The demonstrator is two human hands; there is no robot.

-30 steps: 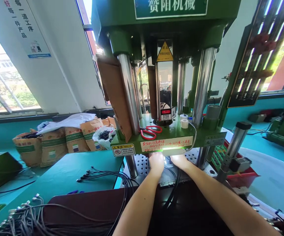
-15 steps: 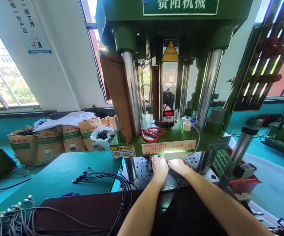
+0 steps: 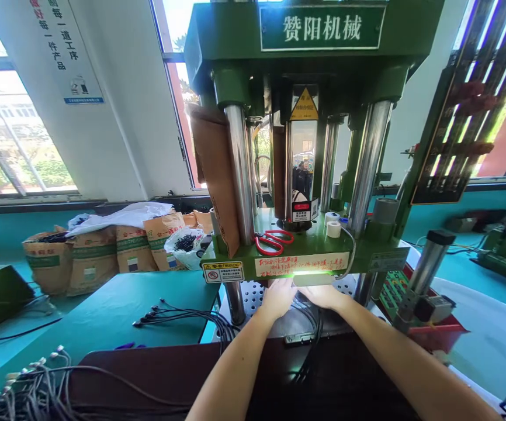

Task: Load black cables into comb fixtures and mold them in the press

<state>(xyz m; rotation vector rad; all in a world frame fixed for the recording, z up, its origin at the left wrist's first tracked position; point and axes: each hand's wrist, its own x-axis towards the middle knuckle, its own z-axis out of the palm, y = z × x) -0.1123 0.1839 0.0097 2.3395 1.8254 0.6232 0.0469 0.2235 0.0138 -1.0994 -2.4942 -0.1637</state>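
Note:
Both my hands reach in beneath the raised plate of a green press (image 3: 235, 266). My left hand (image 3: 279, 297) is left of the lit lamp bar (image 3: 312, 280), its fingertips hidden under the plate edge. To the right, my right hand (image 3: 323, 296) points inward, with its fingers mostly hidden by the lamp and glare. Whether either hand grips something cannot be seen. Black cables (image 3: 315, 327) run out between my hands and hang toward me over the dark front edge. Below lies the press's perforated metal bed (image 3: 252, 295).
Red-handled scissors (image 3: 274, 242) and white tape rolls (image 3: 333, 229) rest on the press plate. Black cables (image 3: 178, 314) lie on the teal table (image 3: 117, 304) at left, and grey cables with metal ends (image 3: 34, 380) lie nearer. Paper sacks (image 3: 93, 260) stand behind. A red bin (image 3: 441, 333) is at right.
The view has tipped up slightly, so the press sits lower in the picture. My left hand has shifted a little left, away from the cables, and looks flatter. Both hands stay under the plate.

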